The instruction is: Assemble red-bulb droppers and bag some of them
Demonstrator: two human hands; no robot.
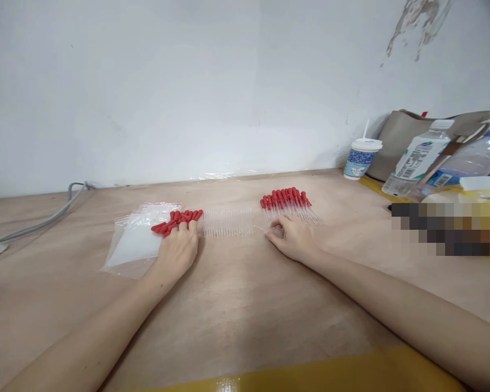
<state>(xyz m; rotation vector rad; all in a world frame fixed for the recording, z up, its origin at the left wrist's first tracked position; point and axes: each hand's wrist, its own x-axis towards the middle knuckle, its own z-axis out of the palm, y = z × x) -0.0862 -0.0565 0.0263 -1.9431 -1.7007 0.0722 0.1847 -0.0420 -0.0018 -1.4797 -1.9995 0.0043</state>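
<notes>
Right grip (296, 237): low over the surface (228, 305), thumb and forefinger a little apart, one thin clear tube (260, 229) at their tips, reaching toward the left. Pinched or merely touched, cannot tell. Left grip (180, 247): fingers curled down onto the near side of a heap of red caps (172, 222). Fingertips partly hidden, so how far closed, and whether a cap is held, cannot tell.

Between the hands: row of bare clear tubes (228, 222), side by side, lengths pointing away from the person. Lone tube lies just beside the row's right end. Just beyond the right grip: batch of red-capped tubes (286, 197), caps at the far end, narrow ends nearer the hand.

Judgement: step in hand looks like taking one bare tube at right and one cap at left. Next move seems to call for a light, firm pinch on the tube, a single cap parted from the heap, and tube end lined up with cap mouth.

Farther out: flat clear bags (134, 242) beside the heap; grey cable (59, 216) at far left. Right rear: paper cup (360, 158) with straw, plastic bottle (418, 158), grey-brown handbag (404, 133) by the wall (167, 92).
</notes>
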